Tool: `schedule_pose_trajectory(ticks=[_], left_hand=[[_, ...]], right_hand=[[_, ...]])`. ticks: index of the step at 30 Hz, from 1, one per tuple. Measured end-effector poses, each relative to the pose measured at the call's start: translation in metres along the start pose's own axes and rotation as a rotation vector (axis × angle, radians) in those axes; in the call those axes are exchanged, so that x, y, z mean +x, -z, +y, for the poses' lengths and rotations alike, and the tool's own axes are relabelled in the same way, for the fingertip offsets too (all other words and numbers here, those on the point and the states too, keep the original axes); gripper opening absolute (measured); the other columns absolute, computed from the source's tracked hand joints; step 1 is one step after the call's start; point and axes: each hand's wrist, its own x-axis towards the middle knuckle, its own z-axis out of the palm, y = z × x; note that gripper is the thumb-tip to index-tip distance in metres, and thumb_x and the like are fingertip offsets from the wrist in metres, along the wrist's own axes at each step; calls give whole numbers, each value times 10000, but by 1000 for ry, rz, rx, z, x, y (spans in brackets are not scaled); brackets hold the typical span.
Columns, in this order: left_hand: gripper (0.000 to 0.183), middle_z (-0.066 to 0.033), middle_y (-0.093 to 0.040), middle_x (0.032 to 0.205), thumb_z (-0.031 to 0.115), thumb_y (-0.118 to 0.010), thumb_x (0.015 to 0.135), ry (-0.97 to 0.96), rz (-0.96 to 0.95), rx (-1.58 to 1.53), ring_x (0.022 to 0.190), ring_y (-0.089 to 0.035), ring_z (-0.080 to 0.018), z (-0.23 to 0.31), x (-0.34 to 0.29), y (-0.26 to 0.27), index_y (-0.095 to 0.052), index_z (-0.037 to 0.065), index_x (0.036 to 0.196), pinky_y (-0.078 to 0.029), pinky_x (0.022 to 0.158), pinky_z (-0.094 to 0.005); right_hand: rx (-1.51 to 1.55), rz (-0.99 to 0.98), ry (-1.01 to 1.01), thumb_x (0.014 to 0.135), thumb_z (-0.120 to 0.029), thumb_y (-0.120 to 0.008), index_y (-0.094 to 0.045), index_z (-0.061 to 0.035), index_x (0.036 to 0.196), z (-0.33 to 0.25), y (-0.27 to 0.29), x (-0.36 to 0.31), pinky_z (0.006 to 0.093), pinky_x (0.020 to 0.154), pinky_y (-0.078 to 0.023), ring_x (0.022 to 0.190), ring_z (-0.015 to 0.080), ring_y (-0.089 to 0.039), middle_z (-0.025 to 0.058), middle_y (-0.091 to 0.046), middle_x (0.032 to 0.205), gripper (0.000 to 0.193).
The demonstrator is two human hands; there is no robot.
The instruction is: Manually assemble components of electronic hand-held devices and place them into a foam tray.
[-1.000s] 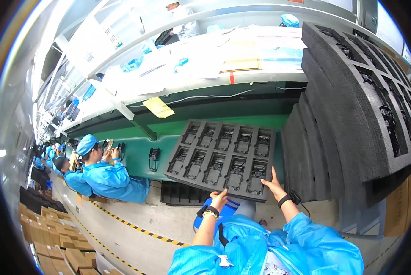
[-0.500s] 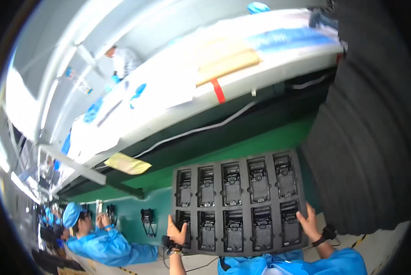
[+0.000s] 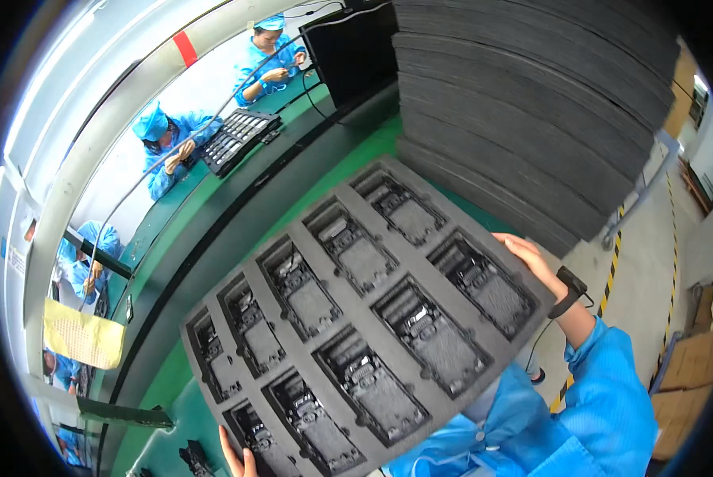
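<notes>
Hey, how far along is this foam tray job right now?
Done: the dark foam tray is lifted off the green bench, its pockets filled with dark parts. In hand: the left hand grips its near-left edge and the right hand its right edge, tray tilted. Left: it has not been set down; a tall stack of foam trays stands beside it.

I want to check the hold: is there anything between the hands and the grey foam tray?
Nothing visible. The right hand grips the foam tray directly at its right edge, and the left hand touches its lower left edge.
</notes>
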Motion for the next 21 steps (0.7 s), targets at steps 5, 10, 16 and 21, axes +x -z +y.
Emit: schedule_pose_trajectory(ticks=[5,10,16,21], left_hand=[[603,-135,-313,1552,347,-443,1029,137,131,-270,1423,-279,-250,-38,-60,11,-297,-1,1500,-190,1175,-390],[592,-131,-383,1513,415,-442,1022,50,117,-625,1398,-325,-254,-118,-120,26,-392,3,1443,-185,1191,-420],[260,-113,-640,1078,291,-556,980,452,31,-1111,1019,-596,-278,-238,-238,17,-605,36,999,-489,891,-377],[191,-182,-628,1019,188,-619,939,311,-418,602,908,-637,-311,-280,-294,-73,-634,19,1027,-542,796,-422]], right_hand=[[-134,324,155,1005,-275,-520,-630,-43,1149,110,59,-93,260,854,-467,962,115,-608,31,-667,1040,295],[-270,300,-402,997,-268,-524,-622,-62,1136,298,105,-227,290,783,-520,901,153,-654,57,-688,995,267],[-295,155,-668,989,-254,-524,-624,-57,1127,335,54,-245,299,783,-521,905,162,-656,66,-689,991,260],[-322,103,-755,983,-243,-524,-625,-54,1121,330,52,-253,306,784,-522,909,169,-657,73,-689,987,255]])
